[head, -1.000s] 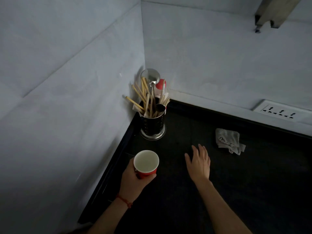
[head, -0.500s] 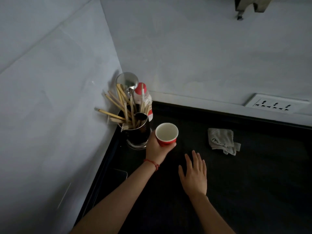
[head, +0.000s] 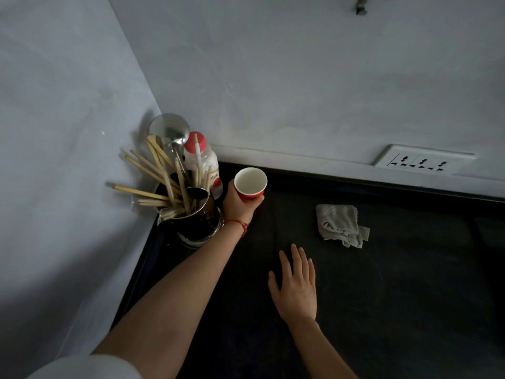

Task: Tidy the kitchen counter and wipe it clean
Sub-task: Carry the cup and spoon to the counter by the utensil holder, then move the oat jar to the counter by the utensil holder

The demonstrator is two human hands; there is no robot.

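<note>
From the head view, the left hand [head: 238, 205] has carried the red paper cup [head: 250, 184] back toward the corner, beside the utensil holder [head: 197, 214] and bottle [head: 202, 160], fingers wrapped round it; it looks empty. The right hand [head: 296, 285] lies open on the dark counter [head: 396, 283]. The grey cloth [head: 340, 225] waits near the wall, so wiping is probably close.

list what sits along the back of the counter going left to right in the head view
utensil holder → bottle → red cup held in the left hand → rag → wall socket
</note>
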